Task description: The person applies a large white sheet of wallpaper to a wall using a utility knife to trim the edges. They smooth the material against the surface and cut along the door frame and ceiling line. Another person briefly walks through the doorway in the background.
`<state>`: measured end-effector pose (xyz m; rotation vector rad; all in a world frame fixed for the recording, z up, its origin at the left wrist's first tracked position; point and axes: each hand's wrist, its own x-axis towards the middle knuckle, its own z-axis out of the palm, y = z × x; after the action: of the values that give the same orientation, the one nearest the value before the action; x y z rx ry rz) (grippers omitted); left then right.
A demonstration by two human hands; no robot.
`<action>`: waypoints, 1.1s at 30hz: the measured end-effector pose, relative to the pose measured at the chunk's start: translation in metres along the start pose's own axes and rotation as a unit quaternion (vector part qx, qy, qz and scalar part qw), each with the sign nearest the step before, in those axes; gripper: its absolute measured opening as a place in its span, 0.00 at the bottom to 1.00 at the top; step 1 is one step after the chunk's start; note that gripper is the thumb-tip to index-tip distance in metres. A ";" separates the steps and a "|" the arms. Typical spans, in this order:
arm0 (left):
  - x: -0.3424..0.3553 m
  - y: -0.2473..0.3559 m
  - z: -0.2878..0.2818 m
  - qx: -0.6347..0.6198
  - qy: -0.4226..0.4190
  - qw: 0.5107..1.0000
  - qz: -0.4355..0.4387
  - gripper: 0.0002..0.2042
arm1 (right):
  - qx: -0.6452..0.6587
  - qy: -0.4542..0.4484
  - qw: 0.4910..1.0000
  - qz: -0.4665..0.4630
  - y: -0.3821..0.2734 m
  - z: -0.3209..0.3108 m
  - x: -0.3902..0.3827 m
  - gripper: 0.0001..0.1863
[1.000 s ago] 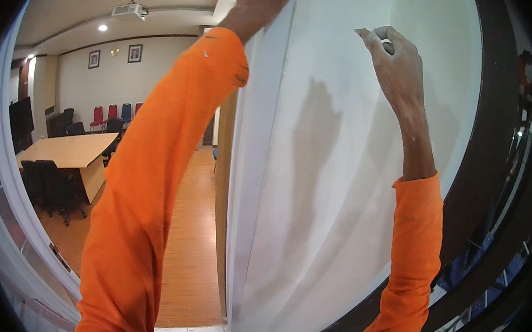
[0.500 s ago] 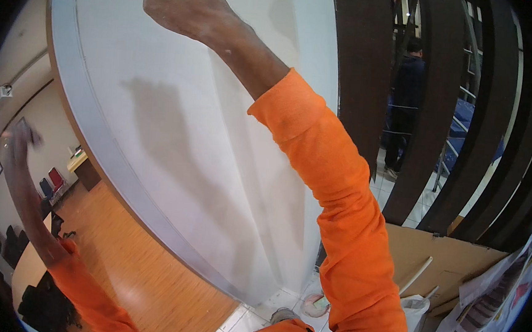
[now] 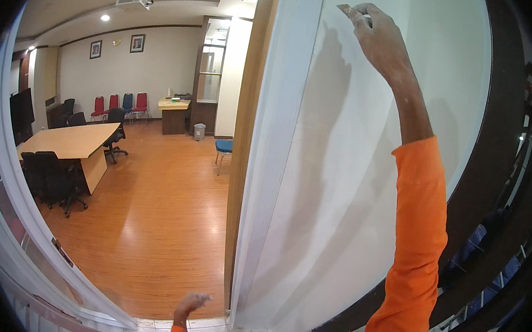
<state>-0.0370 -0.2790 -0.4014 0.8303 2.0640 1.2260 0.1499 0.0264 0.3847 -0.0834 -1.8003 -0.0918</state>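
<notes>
White, smooth wall (image 3: 360, 142) stands right of a doorway onto a room with an orange-brown plank floor (image 3: 156, 232), a pale wooden desk (image 3: 70, 141), black swivel chairs and a ceiling projector (image 3: 134, 1). High before the wall, the right hand (image 3: 383, 46) has its whitened fingers pinched closed on a small scraper blade (image 3: 345, 9), its corner pointing left; contact with the wall cannot be told. Low near the doorway's foot, the left hand (image 3: 190, 304) is bent rightward, its finger spread unclear.
</notes>
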 end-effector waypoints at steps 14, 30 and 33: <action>-0.035 -0.134 0.088 0.028 -0.012 0.968 -0.247 0.34 | -0.210 -0.025 0.977 -0.018 0.001 0.013 0.057 0.23; 0.010 -0.099 0.122 -0.023 -0.014 0.970 -0.243 0.30 | -0.283 -0.045 0.949 -0.134 0.008 -0.003 0.087 0.18; 0.023 -0.090 0.126 -0.034 -0.019 0.970 -0.240 0.29 | -0.254 -0.074 0.957 -0.115 0.009 -0.006 0.085 0.19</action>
<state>0.0237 -0.2293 -0.5369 0.2892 2.0185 0.9932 0.1370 0.0350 0.4686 -0.2521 -1.8914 -0.7330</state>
